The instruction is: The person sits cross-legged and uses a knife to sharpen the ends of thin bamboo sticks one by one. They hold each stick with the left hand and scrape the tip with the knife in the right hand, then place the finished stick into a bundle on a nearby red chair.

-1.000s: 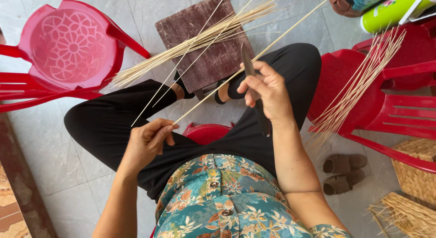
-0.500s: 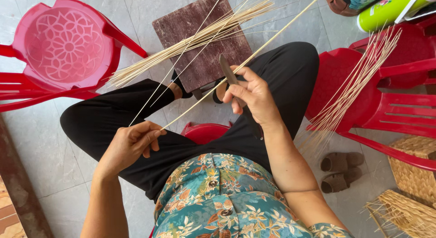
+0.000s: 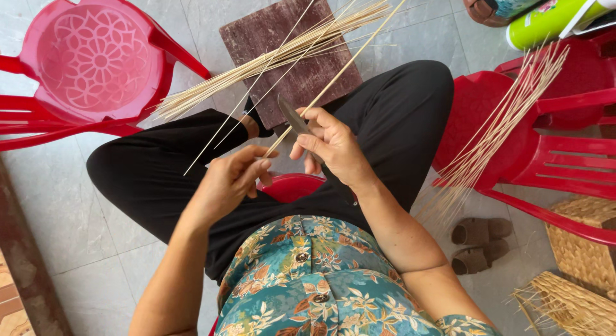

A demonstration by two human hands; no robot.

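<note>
I sit with knees apart over a tiled floor. My left hand (image 3: 230, 181) pinches the near end of a long thin bamboo stick (image 3: 346, 65) that runs up and to the right. My right hand (image 3: 333, 147) grips a knife (image 3: 292, 118), its dark blade laid against that stick just above my left fingers. Two more thin sticks (image 3: 256, 86) slant across my left knee. A bundle of pale bamboo sticks (image 3: 276, 57) lies on a dark brown wooden board (image 3: 301, 79) on the floor ahead.
A red plastic chair (image 3: 96, 60) lies at the left. Another red chair (image 3: 545, 131) at the right carries a second sheaf of sticks (image 3: 494, 137). Brown sandals (image 3: 478, 246) and woven baskets (image 3: 577, 272) sit at the lower right. A green bottle (image 3: 552, 18) is at the top right.
My hands have come together: the left hand slid up the stick toward the right one, and the right hand with the knife moved down and left along the stick.
</note>
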